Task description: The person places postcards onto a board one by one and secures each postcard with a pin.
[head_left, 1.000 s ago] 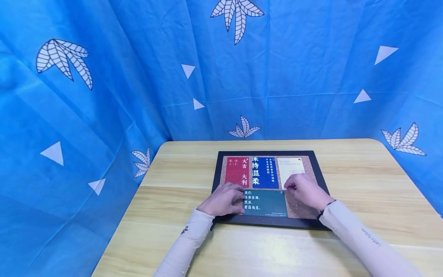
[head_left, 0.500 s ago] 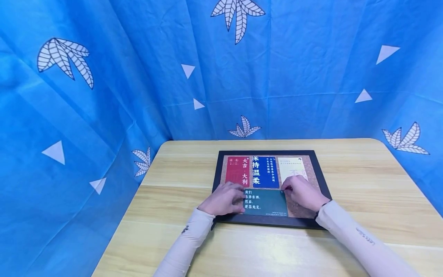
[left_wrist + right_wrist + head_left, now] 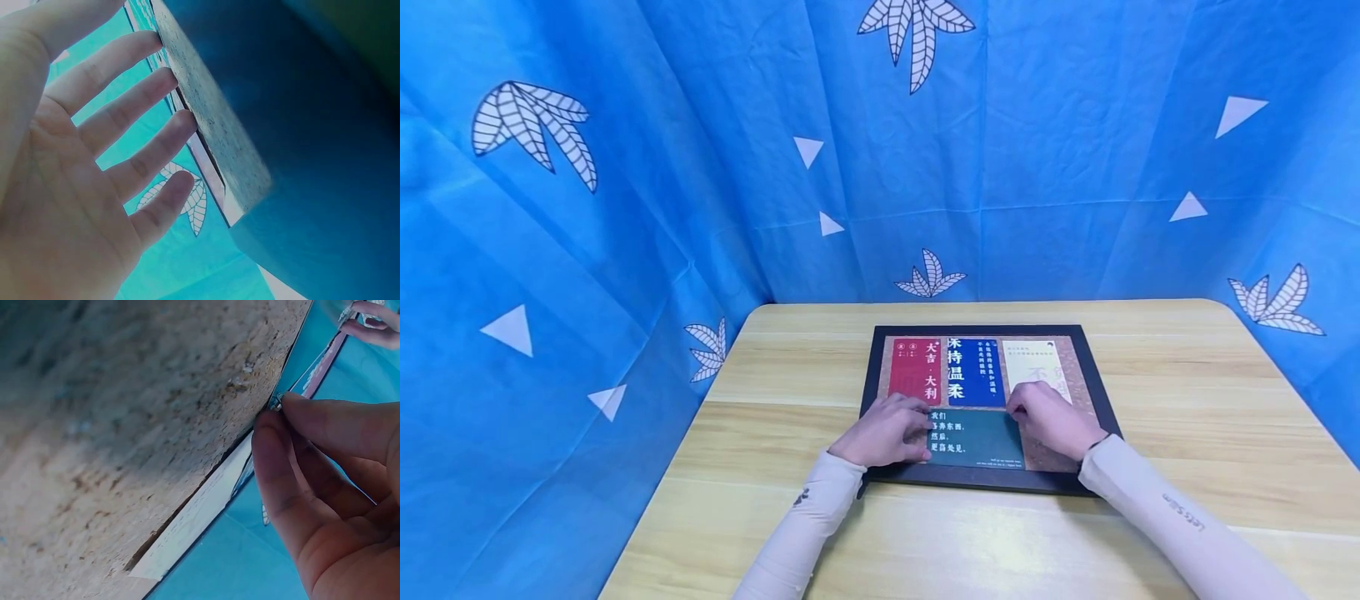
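A black-framed cork board (image 3: 970,476) lies flat on the table. Across its lower part is a green card (image 3: 981,446) with white writing. My left hand (image 3: 889,429) rests at the card's left end; in the left wrist view its fingers (image 3: 134,115) are nearly straight, with tips against the board. At the card's upper right corner, my right hand (image 3: 1054,417) pinches a small, clear pushpin (image 3: 275,403) between thumb and forefinger, close against the cork. Above the green card are a red card (image 3: 913,367), a blue card (image 3: 973,379) and a cream card (image 3: 1028,357), the last partly covered by the right hand.
The board sits on a light wooden table (image 3: 775,375) with rounded far corners. A blue curtain (image 3: 1037,167) with leaf and triangle prints hangs behind the table and along its left side.
My right hand has moved slightly left, from the cream card's lower edge to the green card's upper right corner, uncovering more of the cream card. The left hand has stayed in place.
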Motion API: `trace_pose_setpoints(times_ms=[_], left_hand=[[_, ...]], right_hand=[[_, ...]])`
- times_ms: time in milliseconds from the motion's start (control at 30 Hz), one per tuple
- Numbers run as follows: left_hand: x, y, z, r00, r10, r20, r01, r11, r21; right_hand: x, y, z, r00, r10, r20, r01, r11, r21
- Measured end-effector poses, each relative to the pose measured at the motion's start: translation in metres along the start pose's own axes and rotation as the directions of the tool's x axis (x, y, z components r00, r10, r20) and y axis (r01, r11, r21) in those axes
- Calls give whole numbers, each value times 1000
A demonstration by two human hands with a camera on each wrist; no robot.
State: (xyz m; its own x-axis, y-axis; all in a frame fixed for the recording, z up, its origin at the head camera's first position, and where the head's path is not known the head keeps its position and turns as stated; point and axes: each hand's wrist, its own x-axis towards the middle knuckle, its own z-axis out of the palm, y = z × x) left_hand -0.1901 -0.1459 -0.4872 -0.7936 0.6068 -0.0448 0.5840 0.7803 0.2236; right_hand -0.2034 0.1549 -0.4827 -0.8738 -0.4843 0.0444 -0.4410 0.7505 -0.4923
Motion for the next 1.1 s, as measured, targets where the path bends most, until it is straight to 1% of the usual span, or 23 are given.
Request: trace_pose_setpoints(times_ms=[167,300,533,667,867,967,1100], left_hand=[[0,0,-1,1000,2,0,-2,1000,-6],[0,1,-2,1000,-2,6,2,1000,-7],[0,2,-3,1000,-8,13,8,1000,-5],[0,2,-2,1000,-4,8,4,1000,-6],[1,1,-1,1000,9,14,-9,1000,-6],[1,2,-2,1000,3,14,-3,1000,-9],[1,3,-4,1000,-6,10,6,1000,-14]], right_hand=[[1,-3,1,1000,-22,-15,22,999,-32],[1,-4,2,999,-21,-26,20,999,-41],[0,-7,5,1000,-10,-19,8,997,-83],[-1,-6,5,1000,-14,-24,12,997,-71],[-7,0,4,999,-8,-43,7,1000,-13],[-12,2,3,998,-14,-64,12,1000,-27],[-16,2,4,999,-22,-48,19,997,-69]])
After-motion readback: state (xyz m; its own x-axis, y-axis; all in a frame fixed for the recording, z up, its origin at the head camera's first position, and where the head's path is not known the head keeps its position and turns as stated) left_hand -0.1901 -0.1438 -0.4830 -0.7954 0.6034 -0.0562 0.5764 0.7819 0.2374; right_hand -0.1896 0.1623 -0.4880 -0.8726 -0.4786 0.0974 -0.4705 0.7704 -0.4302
